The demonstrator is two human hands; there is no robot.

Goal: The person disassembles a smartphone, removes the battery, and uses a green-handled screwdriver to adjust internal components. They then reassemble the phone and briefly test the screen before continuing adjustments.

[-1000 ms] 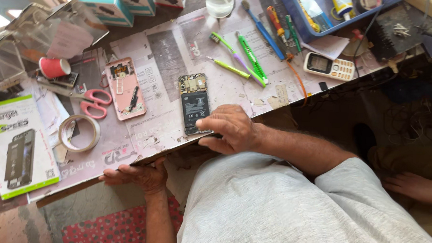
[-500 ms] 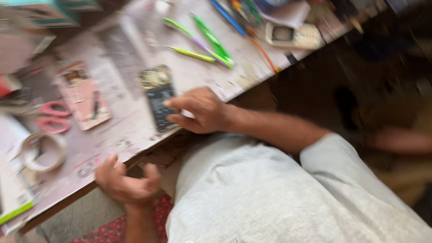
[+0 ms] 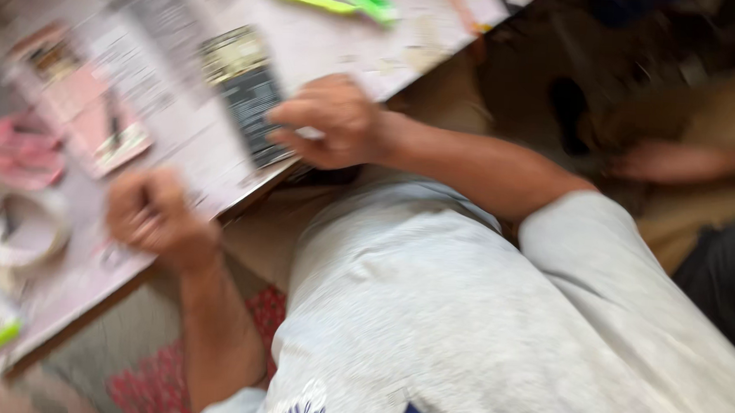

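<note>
Left hand [image 3: 156, 218] risen onto table edge (fist curled), right hand [image 3: 330, 122] fingers pressing opened phone [image 3: 244, 90], pink scissors [image 3: 19, 150] nearby

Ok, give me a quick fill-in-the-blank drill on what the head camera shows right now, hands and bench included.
1. The right hand rests on the dark opened phone near the table's ____ edge.
2. The left hand is curled at the table edge, to the ____ of the phone in the picture.
3. The scissors at the picture's left side have ____ handles.
4. The person wears a ____ shirt.

Missing words: front; left; pink; grey
</note>
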